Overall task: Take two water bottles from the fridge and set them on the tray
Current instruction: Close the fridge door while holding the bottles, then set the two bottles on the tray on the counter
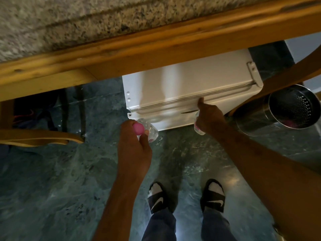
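Observation:
A small white fridge (182,87) stands on the floor under a wooden counter edge, its door shut. My left hand (133,146) grips a clear water bottle (152,131) by its neck, just under the pink cap (138,128), in front of the fridge's left corner. My right hand (209,117) holds a second clear bottle (198,126), mostly hidden under the palm, while its thumb presses on the top edge of the fridge door. No tray is in view.
A speckled stone counter (69,20) with a wooden rim (156,49) overhangs the fridge. A perforated steel bin (284,110) stands right of the fridge. A wooden chair (34,136) is at the left. My feet in black slides stand on the dark green floor (69,180).

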A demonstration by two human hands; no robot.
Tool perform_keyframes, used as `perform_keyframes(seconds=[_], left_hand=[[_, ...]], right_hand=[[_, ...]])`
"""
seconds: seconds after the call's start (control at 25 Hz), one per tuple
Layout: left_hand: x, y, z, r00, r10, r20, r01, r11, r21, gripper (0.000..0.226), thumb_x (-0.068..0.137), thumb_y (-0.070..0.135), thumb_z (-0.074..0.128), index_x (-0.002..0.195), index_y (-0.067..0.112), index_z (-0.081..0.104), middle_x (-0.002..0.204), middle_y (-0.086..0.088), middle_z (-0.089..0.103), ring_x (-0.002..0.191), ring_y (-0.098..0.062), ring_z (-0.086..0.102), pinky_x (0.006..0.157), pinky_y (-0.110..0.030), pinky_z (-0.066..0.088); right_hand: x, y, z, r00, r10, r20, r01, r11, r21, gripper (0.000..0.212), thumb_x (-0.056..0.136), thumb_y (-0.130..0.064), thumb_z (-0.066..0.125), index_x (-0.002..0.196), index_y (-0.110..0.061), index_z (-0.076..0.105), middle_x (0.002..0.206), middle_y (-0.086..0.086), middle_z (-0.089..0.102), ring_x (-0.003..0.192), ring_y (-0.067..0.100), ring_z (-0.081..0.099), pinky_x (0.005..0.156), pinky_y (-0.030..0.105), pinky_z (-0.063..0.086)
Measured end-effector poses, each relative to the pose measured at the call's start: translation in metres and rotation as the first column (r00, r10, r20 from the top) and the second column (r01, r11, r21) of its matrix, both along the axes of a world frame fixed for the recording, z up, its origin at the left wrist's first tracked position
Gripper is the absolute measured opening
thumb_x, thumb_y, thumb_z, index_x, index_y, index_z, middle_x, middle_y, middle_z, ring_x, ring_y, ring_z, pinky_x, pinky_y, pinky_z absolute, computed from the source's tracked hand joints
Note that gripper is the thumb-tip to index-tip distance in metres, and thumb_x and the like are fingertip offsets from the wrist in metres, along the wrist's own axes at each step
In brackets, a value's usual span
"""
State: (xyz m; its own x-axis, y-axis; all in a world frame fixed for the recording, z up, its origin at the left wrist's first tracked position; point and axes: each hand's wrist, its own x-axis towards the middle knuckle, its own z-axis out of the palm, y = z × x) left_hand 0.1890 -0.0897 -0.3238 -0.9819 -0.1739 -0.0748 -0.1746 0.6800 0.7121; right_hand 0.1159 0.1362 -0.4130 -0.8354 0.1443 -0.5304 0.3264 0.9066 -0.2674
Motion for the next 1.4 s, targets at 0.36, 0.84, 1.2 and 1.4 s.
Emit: perform_keyframes(seconds=[0.36,0.84,1.2,1.4], left_hand=[[-0.007,0.043,0.056,0.993,-0.116,0.000,0.115,0.989,0.096,0.028,0.090,-0.005,0.054,0.096,0.019,0.041,0.081,0.013,0.046,0.076,0.021,0.051,0.057,0.006,0.036],[-0.029,0.077,0.397,0.932,-0.330,-0.153,0.304,0.937,-0.171,0.026,0.091,0.023,0.060,0.094,0.035,0.038,0.077,0.013,0.053,0.066,0.001,0.051,0.052,-0.012,0.035],[-0.108,0.095,0.532,0.897,-0.361,-0.256,0.330,0.931,-0.155,0.019,0.090,0.029,0.060,0.099,0.034,0.044,0.094,0.007,0.058,0.077,-0.003,0.053,0.055,-0.020,0.038],[-0.178,0.089,0.531,0.871,-0.430,-0.237,0.398,0.901,-0.172,0.019,0.091,0.027,0.060,0.098,0.032,0.044,0.088,0.011,0.056,0.077,-0.003,0.053,0.057,-0.019,0.040]], right_hand=[[0.015,0.019,0.106,0.955,0.262,-0.142,-0.278,0.954,-0.113,0.039,0.084,-0.011,0.063,0.122,-0.012,0.058,0.128,0.013,0.060,0.116,0.030,0.054,0.101,0.036,0.041],[0.016,0.031,0.517,0.745,0.585,-0.321,-0.599,0.798,0.063,0.034,0.082,-0.011,0.063,0.114,-0.023,0.065,0.116,0.003,0.064,0.107,0.022,0.058,0.079,0.025,0.042],[-0.034,0.053,0.671,0.671,0.607,-0.426,-0.550,0.793,0.262,0.029,0.086,-0.020,0.067,0.108,-0.002,0.060,0.103,0.011,0.062,0.091,0.024,0.061,0.051,0.019,0.035],[-0.098,0.041,0.675,0.725,0.506,-0.468,-0.505,0.852,0.140,0.026,0.081,-0.015,0.071,0.099,-0.008,0.055,0.099,0.010,0.057,0.084,0.020,0.056,0.058,0.020,0.038]])
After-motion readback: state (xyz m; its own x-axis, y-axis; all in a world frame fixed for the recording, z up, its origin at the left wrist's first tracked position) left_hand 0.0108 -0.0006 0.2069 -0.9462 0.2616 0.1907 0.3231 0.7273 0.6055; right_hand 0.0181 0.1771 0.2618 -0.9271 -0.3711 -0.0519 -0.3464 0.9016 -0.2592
